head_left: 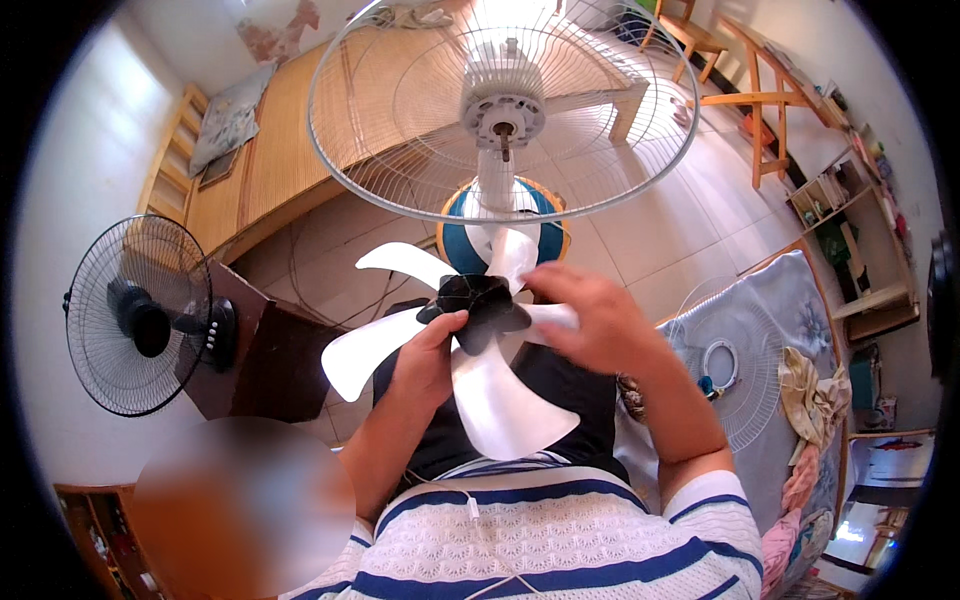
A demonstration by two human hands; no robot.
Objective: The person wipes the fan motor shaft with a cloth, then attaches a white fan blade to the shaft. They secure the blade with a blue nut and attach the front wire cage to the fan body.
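Observation:
A white fan blade wheel with several broad blades is held over my lap. At its centre sits a dark, uneven piece; whether it is the hub or a cloth over it, I cannot tell. My left hand grips the wheel near the centre, thumb on the dark piece. My right hand curls its fingers around a blade at the right side. Just beyond stands a white fan without blades, its wire rear guard and bare motor shaft facing me.
A round wire front guard and a beige cloth lie on the covered surface at right. A black fan stands on a brown cabinet at left. Beyond are a bed, a wooden chair and shelves.

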